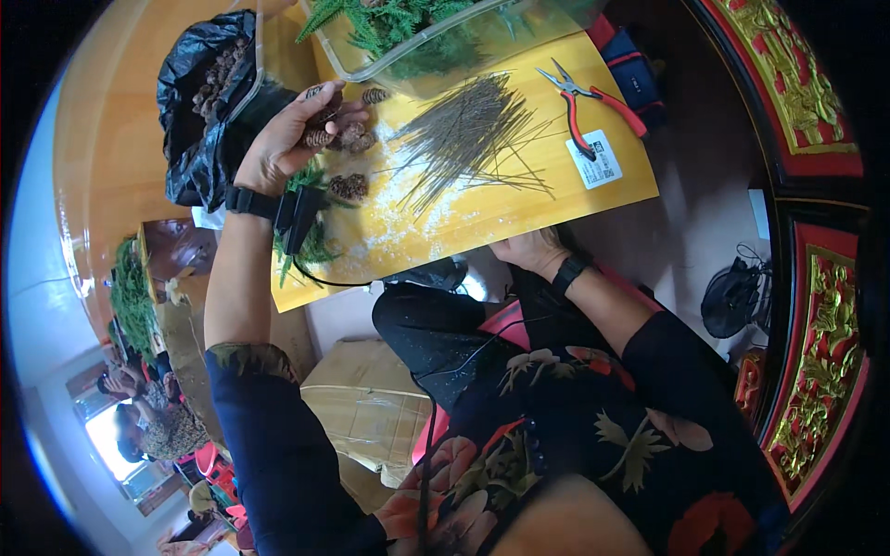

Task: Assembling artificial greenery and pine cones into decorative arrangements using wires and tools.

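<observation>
My left hand (283,137) is over the far left part of the yellow board, its fingers curled round several small brown pine cones (318,139). A single pine cone (375,95) lies just past the fingertips, and another pine cone (349,187) rests nearer me beside green artificial sprigs (315,243). My right hand (530,250) is low at the board's near edge, by my lap; its fingers are hidden, so what it holds does not show. A loose heap of thin dark wire stems (473,130) spreads across the middle of the board.
Red-handled pliers (579,97) lie open at the right, partly over a white label (596,159). A clear plastic bin (417,60) of green foliage stands at the back. More cones fill a black plastic bag (181,148) at left. White flakes dust the yellow board (408,236).
</observation>
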Available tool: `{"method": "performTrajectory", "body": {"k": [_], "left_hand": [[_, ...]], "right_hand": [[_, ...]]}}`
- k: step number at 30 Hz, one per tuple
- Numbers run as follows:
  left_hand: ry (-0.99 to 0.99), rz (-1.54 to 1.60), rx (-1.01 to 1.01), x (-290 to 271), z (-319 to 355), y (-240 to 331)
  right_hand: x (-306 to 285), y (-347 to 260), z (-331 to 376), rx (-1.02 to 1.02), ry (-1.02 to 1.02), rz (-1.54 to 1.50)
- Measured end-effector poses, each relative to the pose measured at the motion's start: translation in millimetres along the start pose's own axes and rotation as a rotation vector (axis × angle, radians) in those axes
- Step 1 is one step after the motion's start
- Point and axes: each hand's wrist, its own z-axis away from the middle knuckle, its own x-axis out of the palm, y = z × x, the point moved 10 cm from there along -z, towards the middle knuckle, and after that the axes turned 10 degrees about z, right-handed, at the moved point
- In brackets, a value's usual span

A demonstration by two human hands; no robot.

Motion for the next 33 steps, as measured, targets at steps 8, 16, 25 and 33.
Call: {"method": "performTrajectory", "body": {"k": [8, 16, 25, 33], "left_hand": [[-0.01, 0.031, -0.006, -3, 4, 5], [0.006, -0.014, 0.038, -12, 6, 12], [-0.085, 0.078, 0.034, -8, 14, 19], [-0.123, 0.198, 0.055, -8, 23, 15]], "right_hand": [[5, 2, 1, 0.005, -0.042, -0.013], [-2, -3, -2, -0.022, 0.014, -0.023], [0, -1, 0, -0.001, -0.007, -0.039], [3, 0, 1, 0.001, -0.003, -0.03]]}}
